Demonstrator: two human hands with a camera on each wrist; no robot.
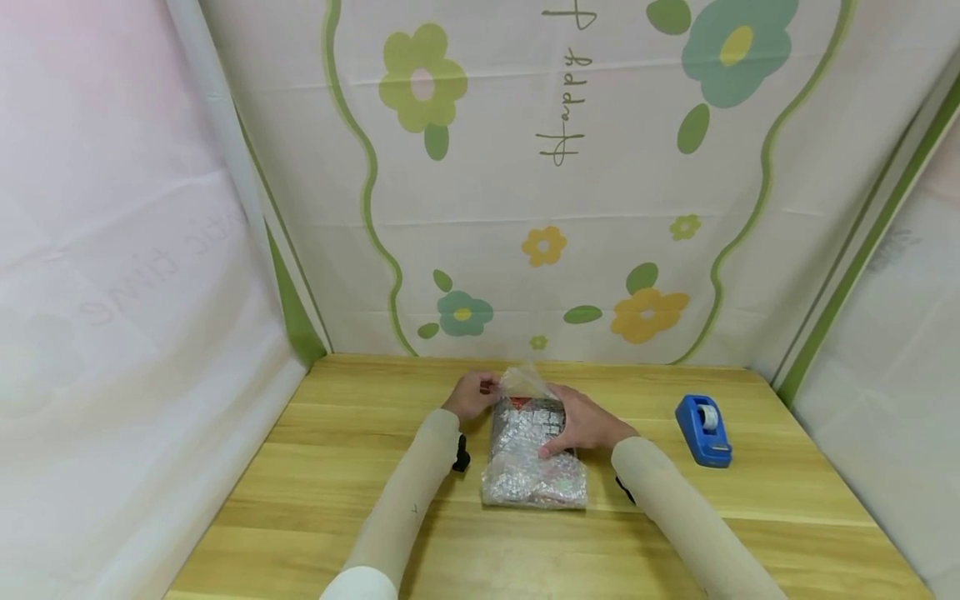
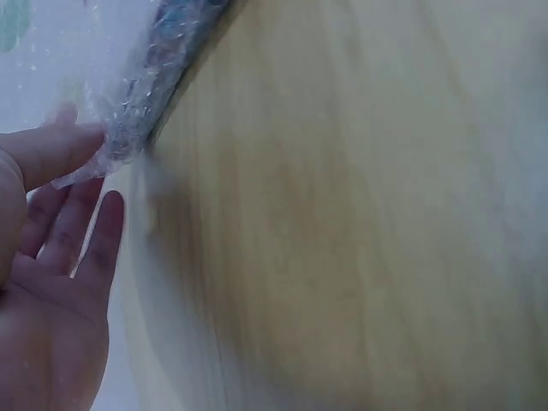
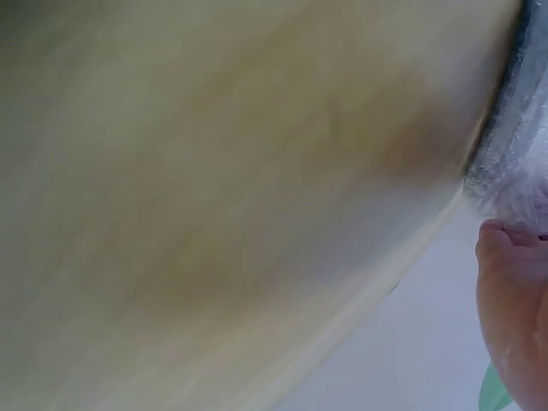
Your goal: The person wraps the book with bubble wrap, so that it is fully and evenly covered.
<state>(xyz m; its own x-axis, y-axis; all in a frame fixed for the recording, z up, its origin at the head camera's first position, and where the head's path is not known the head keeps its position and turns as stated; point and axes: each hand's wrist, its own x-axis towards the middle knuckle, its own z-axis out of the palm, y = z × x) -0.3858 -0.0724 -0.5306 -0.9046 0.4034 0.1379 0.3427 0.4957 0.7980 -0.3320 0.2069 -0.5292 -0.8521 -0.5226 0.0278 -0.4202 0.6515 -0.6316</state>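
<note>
As the left hand pinches the bubble wrap near a parcel's far left corner, thumb against fingers, the wrapped parcel lies flat on the worktop, its long axis running away from the person. From the left grip, the parcel lies to the right and back toward the person. The right hand is nearer, laid over the parcel's right side, thumb on its face; whether that grip closes on the wrap, the views cannot tell. The count: two hands, two sleeves, one parcel and one blue tape dispenser bearing one tape roll, well apart to the right. A floral backdrop hangs beyond the worktop.
</note>
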